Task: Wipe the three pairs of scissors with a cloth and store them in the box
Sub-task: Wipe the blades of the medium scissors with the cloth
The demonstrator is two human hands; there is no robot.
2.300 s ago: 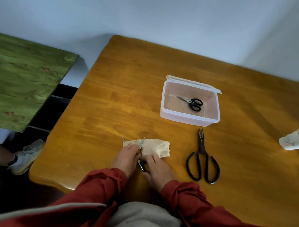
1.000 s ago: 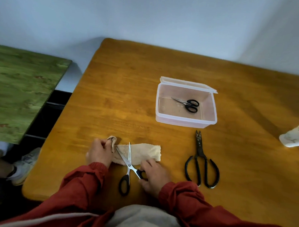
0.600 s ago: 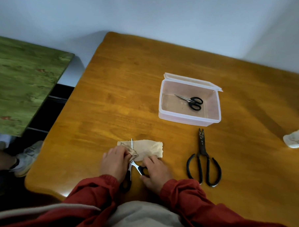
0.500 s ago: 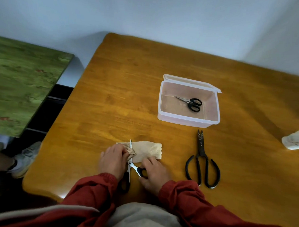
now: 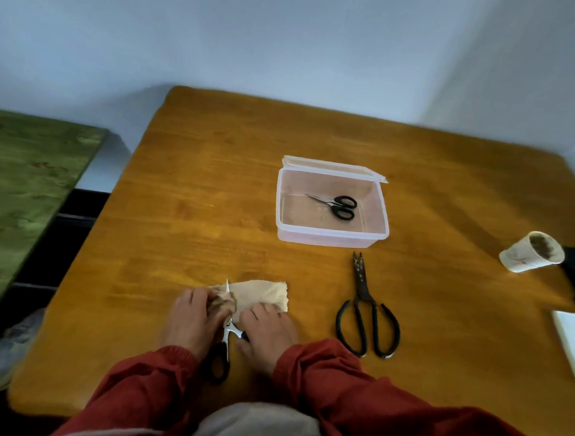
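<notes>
Head view, lower middle of the frame: my worry is the bare blade tip poking up out of the cloth [image 5: 263, 294], right beside the left hand [image 5: 192, 319]. That hand's fingers are bunched round the cloth and the blade of the wrapped scissors [image 5: 219, 363], so I judge a slip along the edge could nick a finger. The right hand [image 5: 268, 332] lies over the other handle loop, and blur stops me telling whether its fingers curl or lie flat. If it only presses, the pair could swivel on the table [image 5: 215, 181]. I count three pairs: this one, the small scissors [image 5: 337, 207] lying inside the box [image 5: 331, 239] at centre frame, and the big black scissors [image 5: 366, 317] on the table below the box, apart from it. I also count one cloth, one box and one cup [image 5: 530, 253] at the right edge.
</notes>
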